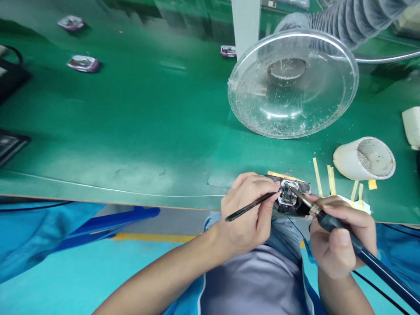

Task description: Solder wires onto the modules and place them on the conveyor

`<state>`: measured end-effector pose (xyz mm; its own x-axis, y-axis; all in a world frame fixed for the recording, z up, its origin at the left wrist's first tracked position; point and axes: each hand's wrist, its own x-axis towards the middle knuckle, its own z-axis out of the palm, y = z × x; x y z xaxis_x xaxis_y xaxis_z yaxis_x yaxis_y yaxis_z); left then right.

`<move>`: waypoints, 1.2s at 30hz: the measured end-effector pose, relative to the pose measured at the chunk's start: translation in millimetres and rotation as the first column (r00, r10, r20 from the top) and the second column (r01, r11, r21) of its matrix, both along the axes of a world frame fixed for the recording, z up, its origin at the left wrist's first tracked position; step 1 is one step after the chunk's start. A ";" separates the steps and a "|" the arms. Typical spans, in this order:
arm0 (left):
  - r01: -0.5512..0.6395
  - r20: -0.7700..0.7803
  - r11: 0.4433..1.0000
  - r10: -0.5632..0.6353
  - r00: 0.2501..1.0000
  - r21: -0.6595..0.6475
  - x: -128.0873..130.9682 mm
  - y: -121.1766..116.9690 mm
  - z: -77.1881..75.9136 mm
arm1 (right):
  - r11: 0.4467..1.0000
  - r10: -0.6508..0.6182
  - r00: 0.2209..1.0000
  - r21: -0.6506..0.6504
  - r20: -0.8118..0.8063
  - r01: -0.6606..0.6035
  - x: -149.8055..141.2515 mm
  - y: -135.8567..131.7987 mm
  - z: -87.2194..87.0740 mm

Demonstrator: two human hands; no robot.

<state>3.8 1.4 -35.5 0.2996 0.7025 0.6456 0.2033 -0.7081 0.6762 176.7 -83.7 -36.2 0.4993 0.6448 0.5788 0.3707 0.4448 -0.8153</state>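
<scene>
1. The left hand [251,210] has its thumb and fingers pressed together on a slender black tool [251,207], whose front end points to the work piece.
2. The right hand [343,236] is closed around the handle of a soldering iron [356,247], and the metal tip reaches over the same piece.
3. This work piece is a small purple-edged case [288,192] with a circuit board inside it. It rests on a black holder [303,188] at the near edge of the green table [147,131], between the two hands. The iron's tip seems to touch the board, but the spot is too small for me to be sure.
4. To the right stands a white cup [348,159], its mouth facing the viewer; inside, grey granules gather along the wall.
5. Behind the hands is a clear extraction hood [272,116] on a grey ribbed hose [354,22]. Many pale specks stick to its inner surface.
6. Near the right border is a white vessel [411,127]; its inside is hidden.
7. Three other purple cases [83,64] lie farther back, with parts visible inside them.
8. Yellow strips [317,177] lie near the cup.
</scene>
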 end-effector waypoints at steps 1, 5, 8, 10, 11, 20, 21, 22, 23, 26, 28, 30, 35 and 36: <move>0.001 -0.001 1.000 -0.001 1.000 0.003 0.0 0.2 -0.3 | 1.000 -0.001 1.000 -0.013 0.004 0.001 0.2 -0.6 0.1; 0.000 -0.001 1.000 0.000 1.000 0.002 0.4 0.5 -1.0 | 0.999 0.018 0.999 -0.032 0.029 -0.017 1.8 -3.3 -0.9; -0.003 -0.001 1.000 0.003 1.000 0.010 0.6 0.8 -0.4 | 0.999 0.031 0.999 -0.034 0.035 -0.030 2.6 -4.8 -2.0; -0.004 -0.003 1.000 0.004 1.000 0.018 0.5 1.1 0.5 | 0.999 0.025 0.999 -0.028 0.033 -0.024 3.2 -6.0 -2.4; -0.004 -0.005 1.000 0.004 1.000 0.020 0.4 1.2 1.0 | 0.999 0.024 0.999 -0.032 0.034 -0.023 3.7 -6.9 -2.5; -0.016 -0.011 1.000 0.016 1.000 0.016 0.8 0.7 1.8 | 0.998 0.025 0.999 -0.064 0.037 -0.023 3.3 -7.9 -0.8; -0.017 -0.011 1.000 0.017 1.000 0.017 0.9 0.5 1.6 | 0.999 0.013 1.000 -0.035 0.025 -0.012 2.5 -6.0 -0.6; -0.016 -0.011 1.000 0.016 1.000 0.016 1.0 0.3 1.5 | 1.000 0.009 1.000 -0.011 0.014 -0.008 1.9 -4.0 -0.5; -0.014 -0.012 1.000 0.014 1.000 0.013 1.0 0.1 1.3 | 1.000 0.011 1.000 0.005 0.005 -0.011 1.5 -2.2 -0.5; -0.011 -0.009 1.000 0.011 1.000 -0.012 0.5 -0.7 0.1 | 1.000 0.016 1.000 0.019 -0.019 -0.016 1.2 1.0 -1.6; -0.013 0.012 0.999 0.014 1.000 -0.047 -0.7 -0.7 -1.1 | 1.000 -0.013 0.999 0.019 -0.029 0.013 0.9 1.7 -2.6; 0.005 0.050 0.996 -0.001 0.999 -0.089 -2.5 -0.2 -2.2 | 0.999 -0.045 0.998 0.017 -0.032 0.045 0.2 1.9 -3.5; 0.074 0.098 0.985 -0.059 0.993 -0.153 -7.7 2.1 -2.8 | 0.999 -0.052 0.998 0.014 -0.046 0.052 -0.7 2.0 -4.4; 0.078 0.095 0.985 -0.064 0.993 -0.155 -8.2 2.3 -2.7 | 0.999 -0.043 0.998 0.019 -0.053 0.044 -0.5 1.9 -4.5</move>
